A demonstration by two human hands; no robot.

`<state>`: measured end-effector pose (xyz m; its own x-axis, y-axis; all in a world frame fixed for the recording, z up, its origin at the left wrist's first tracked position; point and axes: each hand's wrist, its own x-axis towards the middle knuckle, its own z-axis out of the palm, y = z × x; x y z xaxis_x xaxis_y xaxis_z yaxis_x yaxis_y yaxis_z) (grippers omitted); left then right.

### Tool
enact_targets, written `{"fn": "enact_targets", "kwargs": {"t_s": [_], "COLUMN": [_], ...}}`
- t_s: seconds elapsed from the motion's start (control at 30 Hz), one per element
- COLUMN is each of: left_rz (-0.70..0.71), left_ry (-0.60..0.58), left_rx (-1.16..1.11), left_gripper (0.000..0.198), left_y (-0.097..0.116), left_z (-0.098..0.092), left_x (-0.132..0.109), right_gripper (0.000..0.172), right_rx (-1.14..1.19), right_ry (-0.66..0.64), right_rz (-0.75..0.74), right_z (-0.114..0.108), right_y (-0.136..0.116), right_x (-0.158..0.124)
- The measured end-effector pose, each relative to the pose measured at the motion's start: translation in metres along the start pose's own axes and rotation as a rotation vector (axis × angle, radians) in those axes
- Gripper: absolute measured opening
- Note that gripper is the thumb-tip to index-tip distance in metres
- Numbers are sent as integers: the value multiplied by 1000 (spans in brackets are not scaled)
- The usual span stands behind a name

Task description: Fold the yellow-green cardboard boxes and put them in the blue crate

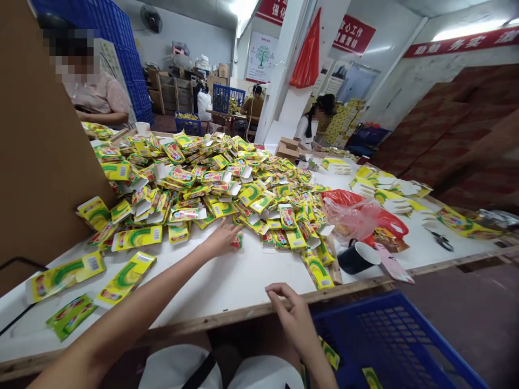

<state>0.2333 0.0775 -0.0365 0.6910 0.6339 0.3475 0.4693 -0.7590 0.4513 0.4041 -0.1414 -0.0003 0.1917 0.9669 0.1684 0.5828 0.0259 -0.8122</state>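
A heap of small yellow-and-green printed boxes point(211, 178) covers the back of the white table, many with open white end flaps. My left hand point(221, 237) reaches over the table to the heap's front edge, fingers stretched out. Just beside and partly under its fingers lies a small red-and-green packet point(237, 242); whether they touch is unclear. Near the front edge, my right hand point(290, 308) hovers with loosely bent fingers, thumb and forefinger apart, and nothing visible in it. Below it stands a blue plastic basket point(389, 319) with a few yellow-green boxes inside.
A dark mug point(359, 256), a pink card-like item point(393, 263), a red and clear plastic bag point(357, 213) and scissors point(440, 239) lie on the right. Flat yellow boxes and a green packet point(72, 316) lie front left. A cardboard box point(44, 135) blocks the left. Other people sit beyond.
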Motion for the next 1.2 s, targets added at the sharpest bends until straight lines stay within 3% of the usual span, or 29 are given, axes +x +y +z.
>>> {"fn": "enact_targets", "kwargs": {"t_s": [0.1,0.23,0.33,0.4,0.63,0.73,0.83,1.03,1.2], "left_rz": [-201,-386,-461,-462,-434,-408,-379,-402,-497], "left_ry": [85,250,437,457,265,331,413,470,505], "left_rx": [-215,-702,-916,-977,-951,-826,-821,-728,-780], "left_gripper": [53,38,41,40,28,20,24,13,15], "left_y": [19,57,80,87,77,77,83,90,90], "left_z": [6,14,18,20,17,15,14,10,9], "left_x": [-37,-85,-105,-112,-118,-115,-113,-115,-112], "right_gripper": [18,18,19,17,16,14,12,13,13], "right_rx": [105,320,457,470,333,243,287,287,249], "right_ry": [62,138,175,170,-22,-19,31,-29,33], "right_rz": [45,69,40,3,-102,-154,-177,-277,-215], "right_z": [32,69,87,91,75,72,74,75,80], "right_y": [7,13,10,7,6,2,-2,-10,-16], "right_x": [6,18,25,27,34,46,53,44,45]}}
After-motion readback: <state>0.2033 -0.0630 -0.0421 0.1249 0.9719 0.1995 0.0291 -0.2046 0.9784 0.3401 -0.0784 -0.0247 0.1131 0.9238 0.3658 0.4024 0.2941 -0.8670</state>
